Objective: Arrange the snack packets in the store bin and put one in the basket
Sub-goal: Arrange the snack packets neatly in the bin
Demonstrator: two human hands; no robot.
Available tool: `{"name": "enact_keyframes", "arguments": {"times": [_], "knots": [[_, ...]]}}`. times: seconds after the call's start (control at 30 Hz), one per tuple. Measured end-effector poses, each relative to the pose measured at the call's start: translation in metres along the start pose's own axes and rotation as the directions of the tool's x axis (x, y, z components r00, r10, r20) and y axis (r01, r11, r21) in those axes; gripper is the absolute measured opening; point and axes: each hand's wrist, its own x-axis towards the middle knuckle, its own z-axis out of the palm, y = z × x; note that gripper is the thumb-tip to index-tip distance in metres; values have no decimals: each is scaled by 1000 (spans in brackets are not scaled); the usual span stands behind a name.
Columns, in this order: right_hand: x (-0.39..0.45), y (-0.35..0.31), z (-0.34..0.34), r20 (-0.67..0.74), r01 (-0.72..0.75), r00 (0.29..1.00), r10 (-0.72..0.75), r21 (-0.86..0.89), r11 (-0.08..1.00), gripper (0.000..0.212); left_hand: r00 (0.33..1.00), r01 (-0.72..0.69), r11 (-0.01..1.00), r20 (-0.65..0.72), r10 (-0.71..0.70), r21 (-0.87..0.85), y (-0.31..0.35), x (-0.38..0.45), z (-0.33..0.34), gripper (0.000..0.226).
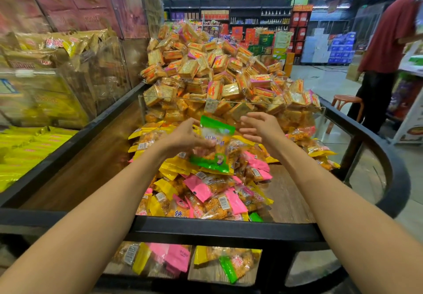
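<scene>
Green-ended packet (215, 142), pink and yellow packets (201, 188), black-rimmed bin (219, 226)

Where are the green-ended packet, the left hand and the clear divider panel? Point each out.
green-ended packet (214, 147): head view, on its clear middle between the green ends.
left hand (183, 137): head view, on the back of the hand.
clear divider panel (155, 110): head view, on its left part below the top edge.

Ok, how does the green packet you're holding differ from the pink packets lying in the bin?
The green packet has green ends; the pink packets have pink ends. The green packet is held up above the pile by the left hand, roughly upright, while the pink packets lie flat or tilted among yellow ones in the bin. The right hand is open beside it. Both kinds show orange snack through clear middles.
</scene>
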Motion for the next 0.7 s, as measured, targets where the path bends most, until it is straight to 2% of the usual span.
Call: {"name": "enact_keyframes", "arguments": {"times": [0.03, 0.1, 0.17, 0.23, 0.37, 0.47, 0.7], "knots": [[2, 2, -4, -86, 23, 996, -26, -37, 999, 43, 1000, -7, 995, -8, 8, 97, -6, 0, 2, 71], [2, 6, -11, -175, 65, 977, -119, -285, 956, 34, 997, -36, 951, -50, 54, 306, -17, 2, 7, 74], [-2, 11, -16, -98, 112, 973, -208, -587, 802, 32, 991, -58, 887, -79, 106, 459, -22, 2, 11, 77], [-8, 13, -18, 24, 160, 976, -218, -758, 632, 33, 986, -59, 831, -98, 135, 553, -22, 0, 13, 70], [-15, 8, -21, 143, 210, 973, -180, -870, 447, 31, 982, -23, 782, -133, 135, 623, -20, -6, 17, 44], [-21, 6, -35, 216, 256, 963, -160, -917, 306, 30, 980, -16, 726, -135, 150, 688, -16, -9, 19, 40], [-28, 0, -105, 199, 224, 970, -138, -955, 197, 28, 966, 39, 725, -210, 147, 687, -20, 3, 15, 41]]}}
